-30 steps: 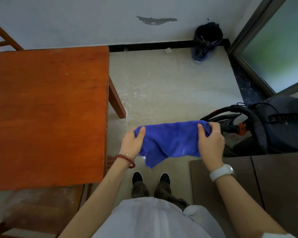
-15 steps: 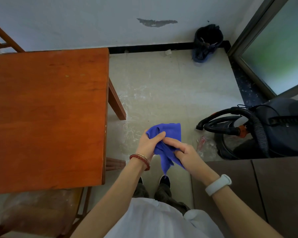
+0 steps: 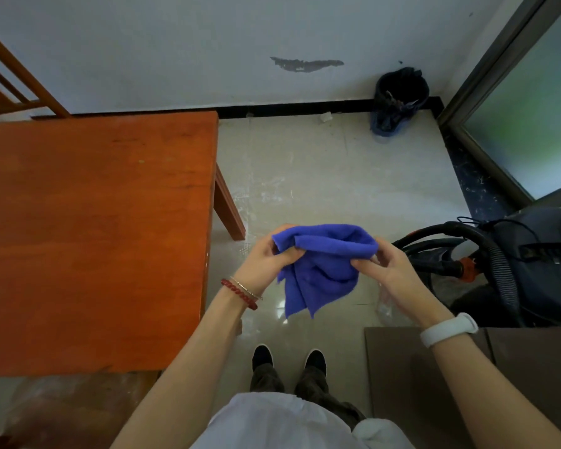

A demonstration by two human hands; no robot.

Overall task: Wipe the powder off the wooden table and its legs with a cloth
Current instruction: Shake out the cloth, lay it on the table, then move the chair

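cloth [image 3: 321, 267] between both hands' fingers [image 3: 363, 263]

Both forearms reach fwd from bottom of frame, hands at approx same height over the floor. L hand [image 3: 261, 260] has fingers curled, pinching one end of the cloth [image 3: 321, 264]. R hand [image 3: 391, 270] pinches the other end w/ thumb + fingertips, palm turned inward. Hands near, not touching.
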